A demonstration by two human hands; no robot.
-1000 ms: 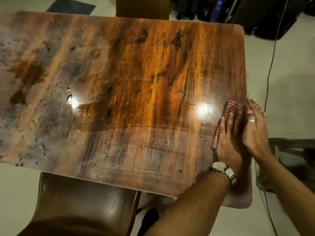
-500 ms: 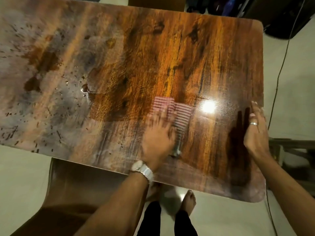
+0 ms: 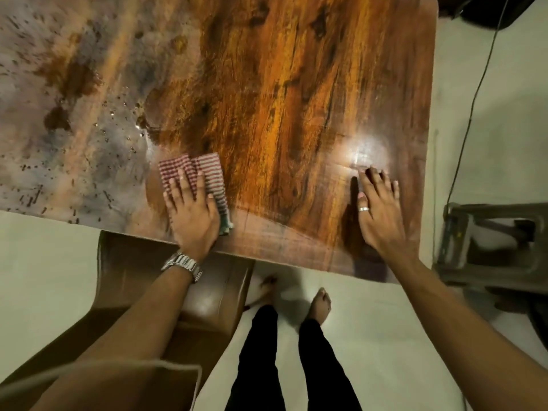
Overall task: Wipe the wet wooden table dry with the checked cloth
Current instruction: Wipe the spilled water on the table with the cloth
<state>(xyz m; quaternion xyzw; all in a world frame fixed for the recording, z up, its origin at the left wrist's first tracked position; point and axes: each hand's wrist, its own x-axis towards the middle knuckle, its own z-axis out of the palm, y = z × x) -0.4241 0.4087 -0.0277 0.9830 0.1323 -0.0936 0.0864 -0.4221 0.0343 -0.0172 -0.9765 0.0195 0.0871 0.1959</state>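
The wooden table [image 3: 296,84] fills the upper part of the view, its glossy top brown on the right and grey with water drops [image 3: 118,120] on the left. My left hand [image 3: 192,215], with a metal watch on the wrist, presses flat on the folded red-and-white checked cloth [image 3: 207,170] near the table's front edge, at the border of the wet zone. My right hand [image 3: 379,209], wearing a ring, lies flat with spread fingers on the table near its right front corner and holds nothing.
A brown chair [image 3: 178,292] is tucked under the table's front edge, below my left arm. My legs and bare feet [image 3: 321,304] stand on the pale floor. A grey stool [image 3: 489,241] stands at the right, with a cable [image 3: 474,93] running along the floor beyond it.
My left hand has slid the cloth leftward along the front of the table, from the right edge to the wet area's border. My right hand has stayed near the right corner.
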